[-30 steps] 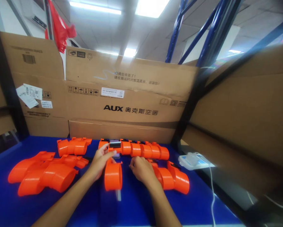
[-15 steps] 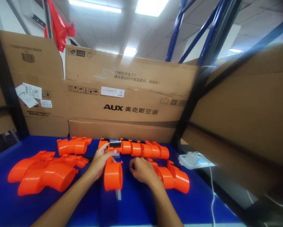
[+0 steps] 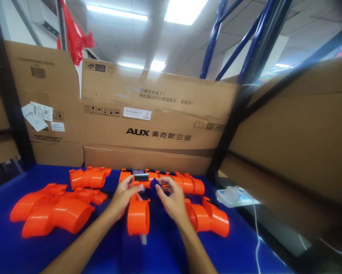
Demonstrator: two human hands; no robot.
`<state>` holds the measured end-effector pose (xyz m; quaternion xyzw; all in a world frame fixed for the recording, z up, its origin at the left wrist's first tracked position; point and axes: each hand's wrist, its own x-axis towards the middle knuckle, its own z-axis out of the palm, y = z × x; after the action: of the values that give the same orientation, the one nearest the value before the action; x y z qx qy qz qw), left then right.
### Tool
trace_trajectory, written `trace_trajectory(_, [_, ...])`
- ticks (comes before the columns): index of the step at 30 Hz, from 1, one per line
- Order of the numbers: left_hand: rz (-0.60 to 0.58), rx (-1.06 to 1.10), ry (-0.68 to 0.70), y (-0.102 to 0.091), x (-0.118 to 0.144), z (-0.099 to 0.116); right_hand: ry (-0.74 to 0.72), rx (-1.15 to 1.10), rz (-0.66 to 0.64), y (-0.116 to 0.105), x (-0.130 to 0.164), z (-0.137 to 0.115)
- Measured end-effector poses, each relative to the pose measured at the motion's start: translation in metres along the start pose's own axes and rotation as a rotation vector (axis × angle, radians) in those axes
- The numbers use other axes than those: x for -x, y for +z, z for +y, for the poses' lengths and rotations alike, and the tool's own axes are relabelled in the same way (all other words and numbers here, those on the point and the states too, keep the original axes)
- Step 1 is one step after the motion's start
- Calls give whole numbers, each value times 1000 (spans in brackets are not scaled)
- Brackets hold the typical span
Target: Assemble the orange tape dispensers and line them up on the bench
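I judge the work mid-run: my left hand pinches the orange housing at centre, my right hand pinches a small dark piece, finished row behind, loose housings left.

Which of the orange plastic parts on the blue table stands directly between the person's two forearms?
The single orange cylinder part with its round end facing the camera, just below the left hand and right hand; the others lie in rows or piles aside.

Orange plastic housing with round open barrel, lying on the blue desk, near end toward the viewer, small black-and-grey part at its far end, touched by fingertips
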<state>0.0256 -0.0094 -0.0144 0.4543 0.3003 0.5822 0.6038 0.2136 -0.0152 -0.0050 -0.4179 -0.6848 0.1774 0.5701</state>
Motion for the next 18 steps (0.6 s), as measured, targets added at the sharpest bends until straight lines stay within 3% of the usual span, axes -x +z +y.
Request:
trace_trajectory(9, [-13,-41,15,4,2,-1,-36,-251,69,19,9,-5])
trace_trajectory(14, [22,-39,11,7,2,0,-78,-213,154,22,9,-7])
trace_trajectory(18, [17,-39,35,8,3,-2,-98,-157,150,23,11,-7])
